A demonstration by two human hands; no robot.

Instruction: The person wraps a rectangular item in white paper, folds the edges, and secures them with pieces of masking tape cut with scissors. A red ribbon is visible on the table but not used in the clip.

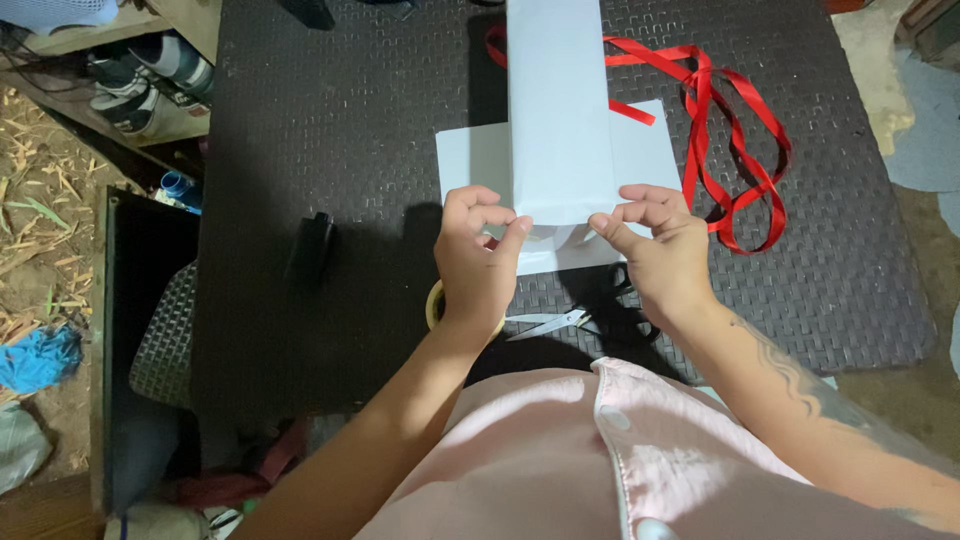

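Your left hand (pixel 478 262) and right hand (pixel 655 245) both pinch the near end of a long white paper-wrapped box (pixel 556 110), one at each lower corner, thumb and forefinger closed on the paper edge. The box lies lengthwise away from you down the middle of the dark woven tabletop (pixel 350 150), its far end running out of the top of the view. Under it lies a flat white paper sheet (pixel 470 160) that sticks out on both sides of the box and a little toward you, between your hands.

A red ribbon (pixel 735 150) lies loose in loops on the tabletop to the right of the box, one end passing behind the box and showing again on its left. Beneath your left wrist a roll of tape (pixel 433 303) peeks out, mostly hidden. A pair of scissors (pixel 550 322) lies just beside it, between your forearms, blades pointing left. A small black object (pixel 312 243) sits on the tabletop well to the left of your hands. Off the tabletop at upper left, shoes (pixel 150 75) sit on a wooden shelf (pixel 110 32).
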